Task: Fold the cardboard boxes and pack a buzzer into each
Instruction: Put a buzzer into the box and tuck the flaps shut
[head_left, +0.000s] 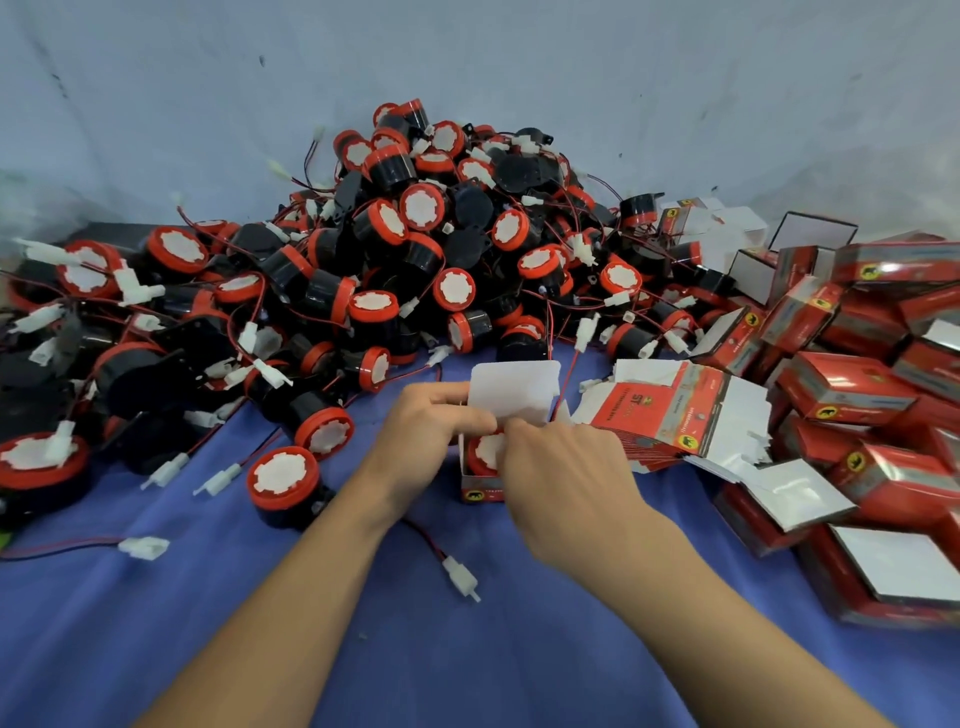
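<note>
A small red cardboard box (480, 488) stands open on the blue cloth at centre, its white lid flap (514, 389) raised. A red-and-black buzzer (485, 454) sits inside it, white face up. My left hand (431, 431) grips the box's left side and flap. My right hand (566, 467) pinches at the box's top right edge, over the buzzer. A red-black wire with a white connector (460, 577) trails out from under my hands toward me.
A big heap of buzzers (415, 249) with wires fills the back and left. A stack of flat unfolded boxes (675, 410) lies right of my hands. Folded red boxes (852, 384) pile up at the far right. Blue cloth (311, 623) covers the near table.
</note>
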